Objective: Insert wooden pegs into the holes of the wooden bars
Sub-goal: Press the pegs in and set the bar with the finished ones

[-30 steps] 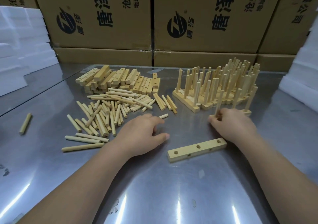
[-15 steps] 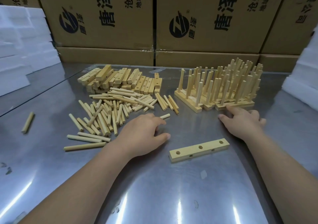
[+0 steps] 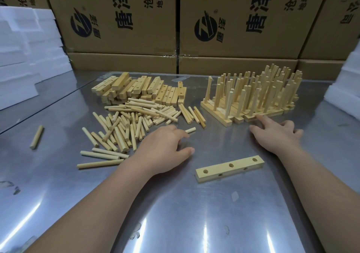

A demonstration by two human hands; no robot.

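Left hand (image 3: 165, 151): rests palm-down on tabletop (image 3: 175, 213), fingers curled; cannot tell if gripping the short peg (image 3: 190, 129) poking out at its 1 o'clock. Right hand (image 3: 278, 136): empty, relaxed, index finger straight, touching front edge of pegged bars (image 3: 253, 95) at its 12 o'clock. Empty bar (image 3: 229, 168): lies flat with three top holes, at 5 o'clock of left hand, touched by neither hand. Loose pegs (image 3: 124, 128) at 10 o'clock of left hand, stacked bars (image 3: 140, 89) just behind. Stray peg (image 3: 36, 137) alone, far toward 9 o'clock. Cardboard boxes (image 3: 120, 19) along 12 o'clock edge.
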